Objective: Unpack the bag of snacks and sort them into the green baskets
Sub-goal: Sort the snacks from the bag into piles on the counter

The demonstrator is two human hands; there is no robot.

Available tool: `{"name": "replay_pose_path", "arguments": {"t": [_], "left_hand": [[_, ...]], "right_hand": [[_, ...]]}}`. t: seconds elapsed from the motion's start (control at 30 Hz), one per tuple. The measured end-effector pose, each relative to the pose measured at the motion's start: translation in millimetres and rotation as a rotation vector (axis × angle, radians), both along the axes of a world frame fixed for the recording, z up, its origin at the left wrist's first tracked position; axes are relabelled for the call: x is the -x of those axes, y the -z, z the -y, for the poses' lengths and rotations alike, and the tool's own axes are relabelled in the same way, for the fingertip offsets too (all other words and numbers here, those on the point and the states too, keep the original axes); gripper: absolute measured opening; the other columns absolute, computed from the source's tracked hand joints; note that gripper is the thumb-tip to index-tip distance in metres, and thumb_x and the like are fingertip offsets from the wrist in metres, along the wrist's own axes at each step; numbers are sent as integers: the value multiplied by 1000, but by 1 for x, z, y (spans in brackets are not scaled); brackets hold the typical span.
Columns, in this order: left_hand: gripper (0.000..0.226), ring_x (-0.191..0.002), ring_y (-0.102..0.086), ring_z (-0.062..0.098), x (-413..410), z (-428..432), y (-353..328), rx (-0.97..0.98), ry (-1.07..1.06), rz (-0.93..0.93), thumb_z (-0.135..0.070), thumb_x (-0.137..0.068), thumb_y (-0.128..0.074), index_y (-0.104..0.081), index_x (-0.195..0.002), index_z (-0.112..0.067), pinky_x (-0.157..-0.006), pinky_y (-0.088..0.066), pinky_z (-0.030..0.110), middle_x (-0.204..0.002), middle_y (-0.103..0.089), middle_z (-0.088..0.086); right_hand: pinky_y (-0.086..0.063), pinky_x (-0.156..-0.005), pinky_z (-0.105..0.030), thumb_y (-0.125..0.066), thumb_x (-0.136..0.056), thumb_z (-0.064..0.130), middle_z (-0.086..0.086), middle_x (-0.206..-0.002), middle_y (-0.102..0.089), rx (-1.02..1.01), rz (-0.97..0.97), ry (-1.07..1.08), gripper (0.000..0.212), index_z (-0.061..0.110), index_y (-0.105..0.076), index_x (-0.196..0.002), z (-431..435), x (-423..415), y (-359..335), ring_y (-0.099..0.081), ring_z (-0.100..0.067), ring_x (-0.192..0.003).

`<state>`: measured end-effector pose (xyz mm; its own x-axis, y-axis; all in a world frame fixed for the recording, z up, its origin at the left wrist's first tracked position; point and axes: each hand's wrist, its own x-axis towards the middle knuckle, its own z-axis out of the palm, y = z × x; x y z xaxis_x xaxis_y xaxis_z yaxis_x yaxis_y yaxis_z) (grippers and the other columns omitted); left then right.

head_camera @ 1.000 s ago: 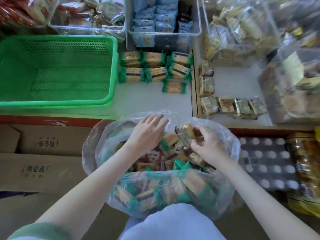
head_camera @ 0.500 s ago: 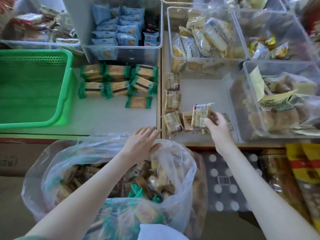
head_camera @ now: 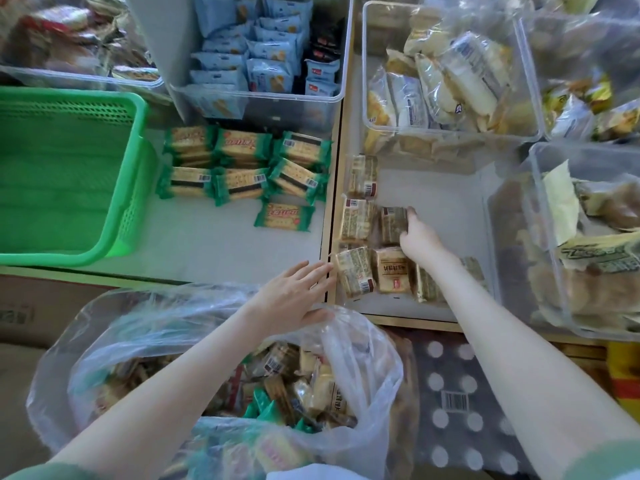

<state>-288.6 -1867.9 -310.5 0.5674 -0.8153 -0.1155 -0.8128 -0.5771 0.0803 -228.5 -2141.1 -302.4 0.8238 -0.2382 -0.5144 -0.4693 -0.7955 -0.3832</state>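
Packet [head_camera: 393, 225]: is gripped by the right hand [head_camera: 420, 239], just beside other packets [head_camera: 356, 220].
Left hand [head_camera: 294, 296]: is held straight-fingered over the plastic bag [head_camera: 367, 368].

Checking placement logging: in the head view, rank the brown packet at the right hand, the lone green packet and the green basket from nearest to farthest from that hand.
1. Brown packet: held by the right hand, right of centre.
2. Lone green packet: to the hand's left, lying alone.
3. Green basket: far left.
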Motion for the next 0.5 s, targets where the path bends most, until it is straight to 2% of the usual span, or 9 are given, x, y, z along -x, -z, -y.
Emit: {"name": "replay_pose_path", "arguments": {"t": [0.07, 0.17, 0.27, 0.33, 0.4, 0.5], "left_hand": [[65, -125, -54, 23, 0, -1, 0, 51, 32, 17, -54, -98, -21, -61, -129, -12, -108, -36, 37, -137, -57, 8], [50, -107, -64, 23, 3, -10, -6, 165, 34, -24, -44, -97, -33, -66, -117, -13, -92, -52, 36, -120, -66, 6], [39, -86, -65, 22, 11, -34, -13, 208, 15, -39, -35, -99, -35, -66, -107, -13, -75, -55, 35, -101, -67, 4], [38, -79, -64, 23, 18, -58, -15, 219, -4, -26, -34, -100, -37, -66, -103, -11, -69, -54, 35, -93, -66, 5], [40, -80, -64, 25, 27, -87, -15, 213, -28, 3, -36, -100, -37, -66, -104, -9, -71, -54, 35, -95, -67, 6], [51, -97, -65, 28, 44, -134, -16, 128, -118, 27, -46, -98, -36, -64, -116, -8, -85, -52, 37, -110, -67, 10]], "right_hand": [[-46, -96, -46, -40, -96, 13, -20, -131, -51, 127, 16, -53, 57, 13, -22, -151, -1, 2, -2, -53, -34, -110], [-36, -106, -44, -41, -97, 12, -16, -135, -47, 157, 233, -56, 47, 7, -34, -144, -18, 18, -23, -42, -32, -124], [-37, -107, -38, -45, -95, 5, -14, -129, -52, 34, 490, -160, 42, 4, -43, -137, -57, 51, -52, -45, -26, -122], [-38, -103, -30, -51, -92, 1, -14, -122, -58, -36, 584, -292, 40, 2, -50, -132, -90, 82, -61, -51, -25, -117], [-43, -97, -31, -56, -89, -2, -14, -114, -61, -98, 624, -427, 37, 1, -55, -126, -124, 113, -62, -55, -26, -109], [-51, -89, -38, -60, -83, -3, -12, -103, -64, -148, 643, -652, 35, 2, -60, -118, -173, 151, -51, -59, -27, -97]]}}
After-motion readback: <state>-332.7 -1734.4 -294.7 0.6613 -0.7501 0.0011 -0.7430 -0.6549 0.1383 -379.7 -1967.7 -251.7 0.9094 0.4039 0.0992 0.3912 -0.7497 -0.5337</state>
